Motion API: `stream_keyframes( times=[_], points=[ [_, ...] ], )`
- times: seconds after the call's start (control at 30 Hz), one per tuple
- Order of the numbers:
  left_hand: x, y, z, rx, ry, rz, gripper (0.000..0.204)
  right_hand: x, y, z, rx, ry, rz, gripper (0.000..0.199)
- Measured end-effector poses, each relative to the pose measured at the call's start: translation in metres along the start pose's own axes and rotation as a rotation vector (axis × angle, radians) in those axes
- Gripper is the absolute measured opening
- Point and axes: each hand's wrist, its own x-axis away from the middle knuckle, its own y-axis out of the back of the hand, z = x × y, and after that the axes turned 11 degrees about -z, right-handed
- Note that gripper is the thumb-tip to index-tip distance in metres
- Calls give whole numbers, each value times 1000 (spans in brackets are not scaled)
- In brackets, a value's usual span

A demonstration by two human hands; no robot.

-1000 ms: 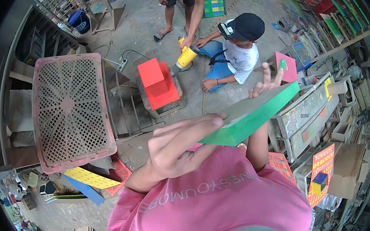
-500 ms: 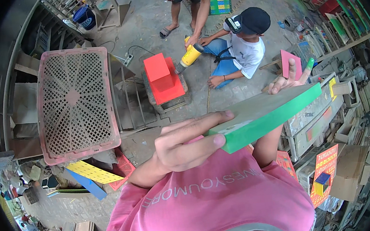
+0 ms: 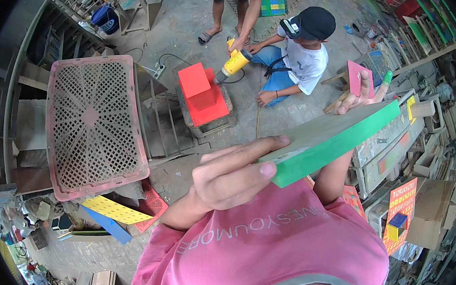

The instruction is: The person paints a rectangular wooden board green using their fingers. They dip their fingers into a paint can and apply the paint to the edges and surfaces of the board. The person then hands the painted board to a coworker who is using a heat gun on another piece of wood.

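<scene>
A flat slab point(image 3: 337, 140) with a grey upper face and a green-painted edge is held tilted in front of my chest. Its near left corner is pinched between the thumb and fingers of my left hand point(image 3: 231, 178). At the far right end, my right hand point(image 3: 358, 94) supports it, with some fingers raised past the edge and one fingertip stained green. A flat pink piece point(image 3: 360, 72) shows right behind those fingers; whether they touch it I cannot tell.
Ahead, a standing person points a yellow heat gun point(image 3: 234, 64) at a red box point(image 3: 198, 87) on a stand point(image 3: 215, 124). A seated person point(image 3: 305, 58) is beside it. A pink plastic crate point(image 3: 141, 123) stands left; a workbench point(image 3: 382, 147) and cardboard box point(image 3: 435, 210) are right.
The slab and my right hand have shifted very slightly to the right and up. My grip on the slab looks the same.
</scene>
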Motion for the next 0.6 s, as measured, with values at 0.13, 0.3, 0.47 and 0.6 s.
stream_keyframes(
  times=[0.13, 0.3, 0.47, 0.6],
  points=[
    [-6, 6, -2, -41, 30, 78, 37, 0, -7, 2, 99, 7, -50, 100],
    [-9, 7, -3, -47, 66, 88, 37, 2, -15, 3, 226, -11, -166, 105],
    [-7, 7, 0, -38, 82, 87, 41, 5, -17, 4, 362, -1, -190, 122],
    [-6, 10, 5, -32, 61, 108, 44, 5, -17, 2, 368, 4, -166, 137]
  ],
)
